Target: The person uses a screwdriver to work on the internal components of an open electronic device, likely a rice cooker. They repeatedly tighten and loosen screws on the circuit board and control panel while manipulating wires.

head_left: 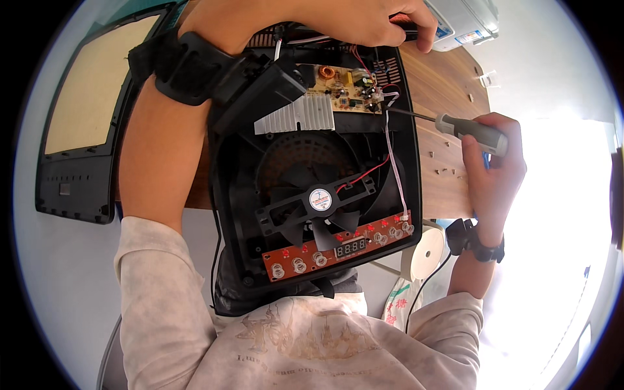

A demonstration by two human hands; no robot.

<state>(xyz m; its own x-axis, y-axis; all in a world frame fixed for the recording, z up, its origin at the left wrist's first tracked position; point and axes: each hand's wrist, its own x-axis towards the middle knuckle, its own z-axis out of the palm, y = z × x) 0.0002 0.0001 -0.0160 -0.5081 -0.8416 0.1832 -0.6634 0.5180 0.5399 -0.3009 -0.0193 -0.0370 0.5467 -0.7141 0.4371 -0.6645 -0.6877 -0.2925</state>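
An opened induction cooker base (407, 162), a black plastic shell, leans over the table edge toward my lap. In my right hand (497, 166), the fingers close round the grey handle of a screwdriver (471, 133). Its shaft points left, with the tip by the right edge of the circuit board (354, 101). My left hand (396, 26) reaches across to the shell's far edge, fingers curled over it. A silver heat sink (296, 116), a black fan (318, 199) and a red-brown control board (305, 260) with coil springs sit inside. A white ribbon cable (394, 156) runs between the boards.
The cooker's top cover (84, 123) stands at the left. Several small screws (445, 171) lie on the wooden table (448, 84). A white and blue container (461, 26) is at the far right. Below the table edge is a white roll (426, 253).
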